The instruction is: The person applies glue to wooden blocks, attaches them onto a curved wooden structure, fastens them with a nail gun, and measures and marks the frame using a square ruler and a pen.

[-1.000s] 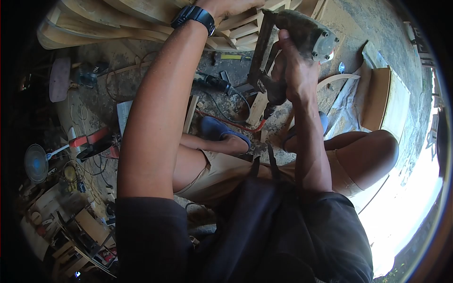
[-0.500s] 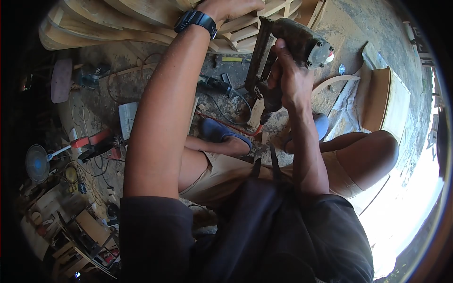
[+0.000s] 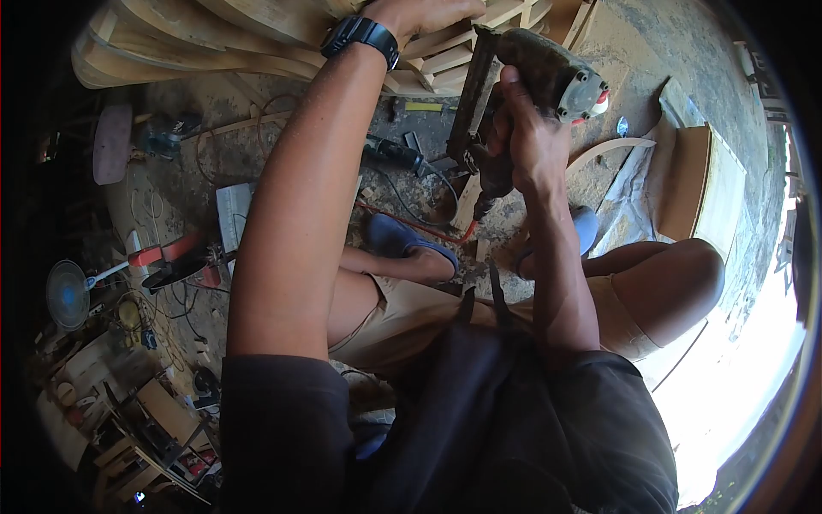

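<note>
Well left of the nail gun [image 3: 535, 73] you have the fan [image 3: 67, 295] and a red tool [image 3: 163, 253], with your left forearm [image 3: 300, 197] blocking the floor before the corded tool [image 3: 396, 154]. Left of the gun, your left hand [image 3: 421, 14] is at the ribbed frame [image 3: 197, 56], its grip unclear; your right hand [image 3: 533, 141] grips the gun, left of the wooden box [image 3: 685, 184].

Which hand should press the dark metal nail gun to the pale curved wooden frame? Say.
Probably the right hand: it grips the nail gun near the frame; the left hand shows no tool.
</note>
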Tool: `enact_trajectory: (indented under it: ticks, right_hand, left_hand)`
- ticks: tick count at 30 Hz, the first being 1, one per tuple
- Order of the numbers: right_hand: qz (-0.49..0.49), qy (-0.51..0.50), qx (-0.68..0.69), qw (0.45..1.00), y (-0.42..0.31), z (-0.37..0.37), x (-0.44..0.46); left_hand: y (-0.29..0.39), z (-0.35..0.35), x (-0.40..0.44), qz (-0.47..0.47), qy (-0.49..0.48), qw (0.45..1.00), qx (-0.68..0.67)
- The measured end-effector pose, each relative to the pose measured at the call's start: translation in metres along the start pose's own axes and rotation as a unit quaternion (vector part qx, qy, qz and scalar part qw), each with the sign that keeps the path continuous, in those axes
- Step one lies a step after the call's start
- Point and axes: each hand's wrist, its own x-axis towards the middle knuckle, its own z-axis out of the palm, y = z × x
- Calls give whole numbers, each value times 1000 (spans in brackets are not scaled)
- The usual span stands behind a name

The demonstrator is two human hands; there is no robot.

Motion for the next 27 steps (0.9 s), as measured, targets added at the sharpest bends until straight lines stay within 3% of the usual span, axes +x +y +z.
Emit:
enact_trajectory:
  ticks: [4, 6, 7, 9, 10, 11, 13, 15, 17, 19, 21, 24, 26, 27]
  right_hand:
    - [-19, -25, -11, 999, -5, -4, -1]
    - [-10, -10, -14, 1000, -8, -8, -4]
    - [0, 3, -21, 1000, -9, -11, -6]
    - [-2, 8, -7, 1000, -7, -18, -8]
    - [-4, 10, 5, 1000, -7, -22, -8]
    - [-7, 12, 6, 1000, -9, -25, -9]
    - [-1, 5, 24, 1000, -12, -30, -9]
    - [-4, 0, 13, 1000, -22, -31, -11]
    - [-9, -2, -3, 1000, -38, -32, -15]
    - [-2, -16, -106, 994, -59, -30, -17]
    - [-17, -41, -116, 992, -75, -27, -17]
    - [-45, -63, -129, 989, -89, -18, -19]
    - [-62, -65, -142, 986, -91, -9, -20]
    - [-59, -50, -158, 984, -89, -6, -19]
  left_hand:
    - [-6, 1, 2, 10, -16, 1000, -4]
    - [-14, 11, 5, 40, 95, 992, 65]
    - [-19, 9, 9, 43, 96, 992, 66]
    - [-32, 2, 19, 199, -28, 977, 66]
    - [-40, 6, 30, 328, -2, 935, 134]
    - [-49, 10, 37, 332, -1, 934, 135]
    - [-40, 11, 26, 241, 44, 966, 81]
    - [-41, 14, 28, 233, 28, 963, 131]
    - [-66, 33, 39, 255, 157, 953, 37]
    - [21, 1, -29, 14, 72, 997, -18]
    - [-1, 9, -37, 57, 121, 991, 7]
    - [-14, 9, -74, 81, 89, 986, 112]
    - [-29, 17, -88, 222, 176, 947, 154]
    - [-32, 19, -90, 224, 180, 946, 148]
